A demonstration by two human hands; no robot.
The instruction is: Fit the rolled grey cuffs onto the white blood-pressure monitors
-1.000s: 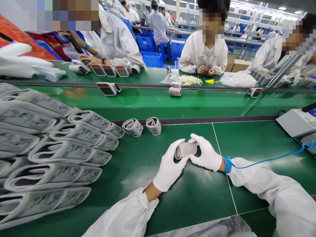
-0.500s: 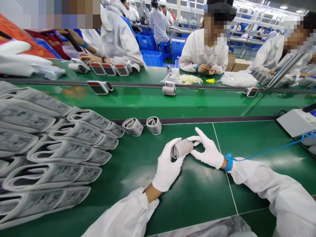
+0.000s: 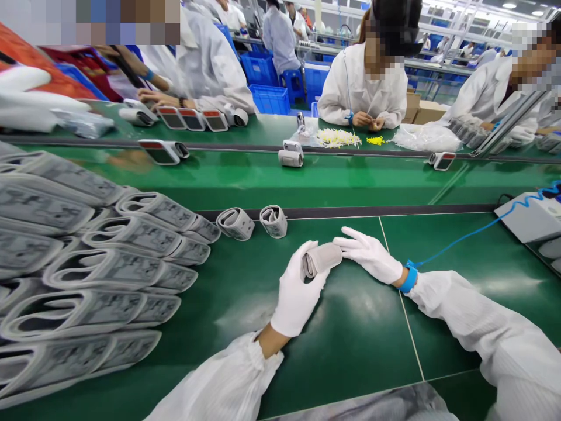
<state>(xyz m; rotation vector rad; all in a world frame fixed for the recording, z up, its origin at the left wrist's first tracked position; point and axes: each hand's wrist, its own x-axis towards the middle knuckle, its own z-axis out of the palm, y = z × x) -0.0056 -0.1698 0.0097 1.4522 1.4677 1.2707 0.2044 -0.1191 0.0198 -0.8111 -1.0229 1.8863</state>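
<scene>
My left hand (image 3: pixel 300 292), in a white glove, is closed around a rolled grey wrist cuff (image 3: pixel 324 259) and holds it just above the green table (image 3: pixel 350 351). At the cuff's right end is my right hand (image 3: pixel 370 257), also gloved, with its fingers stretched out and their tips at or touching the cuff; contact is hard to make out. A blue strap (image 3: pixel 410 277) with a coiled cord circles the right wrist. Behind the left hand stand two more rolled cuffs, one (image 3: pixel 235 224) beside the other (image 3: pixel 273 221).
Stacked folded cuffs (image 3: pixel 118 304) fill the left side. Beyond a dark rail, a green conveyor belt carries several monitors with cuffs, one (image 3: pixel 291 154) near the middle. Co-workers in white coats sit across, near white and yellow small parts (image 3: pixel 337 138). A grey-white device (image 3: pixel 532 219) stands right.
My right hand has turned flatter, its thumb and fingers drawing together at the cuff's end. The left hand keeps its hold almost unmoved. Monitors on the belt have shifted slightly left.
</scene>
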